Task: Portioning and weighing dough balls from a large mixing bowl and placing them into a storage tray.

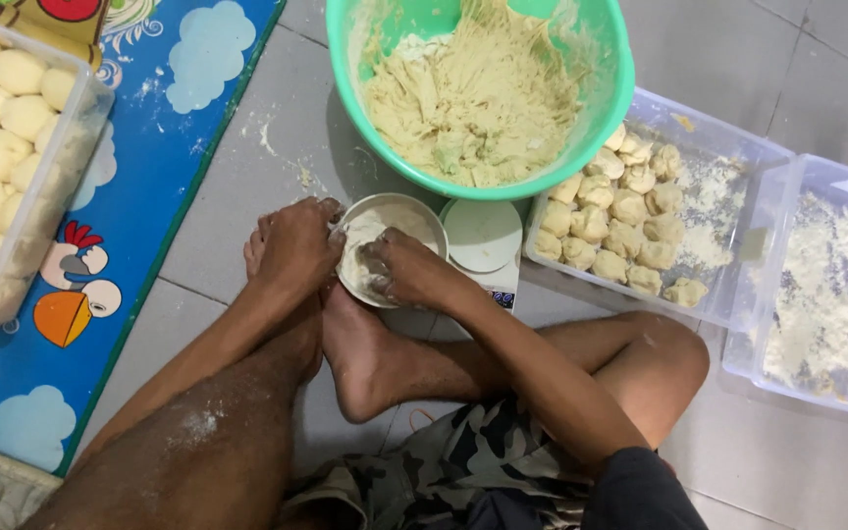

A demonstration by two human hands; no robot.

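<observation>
A small white bowl [404,211] dusted with flour sits on the tiled floor between my feet. My left hand [298,245] grips its left rim. My right hand [406,273] reaches into the bowl with curled, flour-coated fingers pressing on a bit of pale dough [370,257]. Just beyond it stands a big green basin [610,88] full of sticky, stringy dough [473,103]. A small white scale [483,236] is beside the bowl on the right.
A clear tray [738,157] with several rough dough pieces and flour lies at right, then a clear tub [817,285] of flour. Left, a clear box [71,147] of smooth dough balls rests on a blue patterned mat [149,196]. My legs are crossed in front.
</observation>
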